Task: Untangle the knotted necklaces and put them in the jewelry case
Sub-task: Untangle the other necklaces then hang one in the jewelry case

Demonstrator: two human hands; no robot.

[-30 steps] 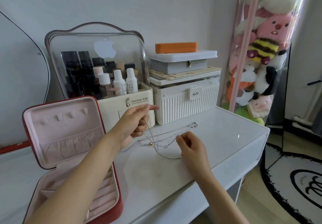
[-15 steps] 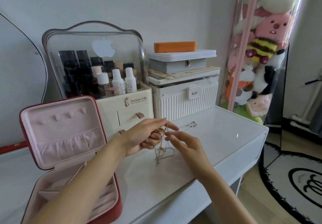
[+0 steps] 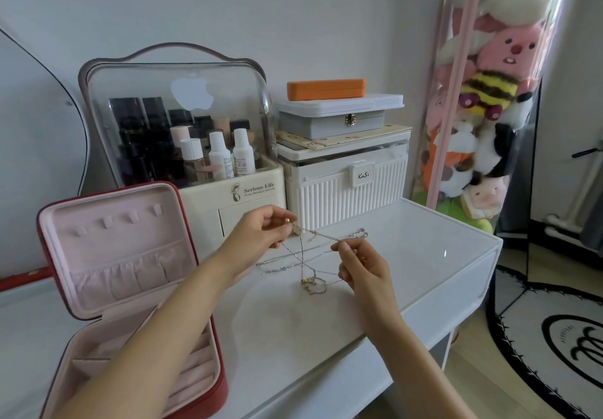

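left hand [image 3: 261, 232] and right hand [image 3: 359, 265] each pinch the necklaces [image 3: 321, 237], stretched between them; tangle hangs below; jewelry case [image 3: 107, 255] lies leftward, nearer the left hand.

One view only: head cam, wide-angle, worn by the person, looking fwd and down across a white table [image 3: 424, 255] toward the back wall. Both forearms enter from the bottom edge, so the cam sits just above and behind them; left hand [image 3: 257, 232] and right hand [image 3: 362, 268] land near frame centre, close to the lens. Open jewelry case [image 3: 107, 255] fills lower left, partly cut by the frame edge. Cosmetics organiser [image 3: 182, 118] and white ribbed box [image 3: 346, 187] stand further back, mid-frame. Wide lens bends the edges: clear tube of plush toys [image 3: 483, 92] leans at right, floor rug [image 3: 554, 337] shows bottom right. No 2nd view, so no overlap to report.
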